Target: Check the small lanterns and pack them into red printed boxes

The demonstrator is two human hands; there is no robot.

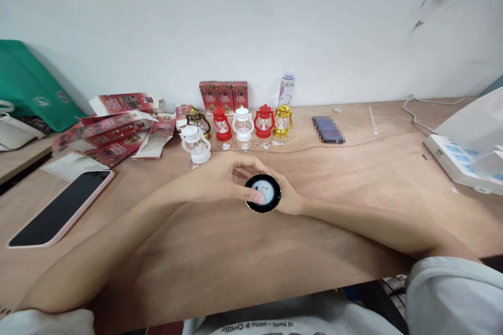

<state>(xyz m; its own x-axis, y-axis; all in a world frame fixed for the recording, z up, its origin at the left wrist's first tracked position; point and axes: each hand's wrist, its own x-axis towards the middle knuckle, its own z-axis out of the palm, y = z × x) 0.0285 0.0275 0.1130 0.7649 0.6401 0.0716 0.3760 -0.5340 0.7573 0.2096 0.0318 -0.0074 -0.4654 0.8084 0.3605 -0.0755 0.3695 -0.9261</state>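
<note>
Both my hands meet at the middle of the wooden table around a small black lantern, held with its round base turned toward me. My left hand grips it from the left, the thumb pressed on the white base. My right hand wraps it from the right, mostly hidden behind the lantern. Beyond them stands a row of little lanterns: a white one in front, a black-gold one, a red one, a white one, a red one and a gold one.
Red boxes stand at the wall beside a water bottle. Opened red cartons lie at left, near a pink-cased phone and a green bag. A blurred dark object, a white power strip and cable sit at right.
</note>
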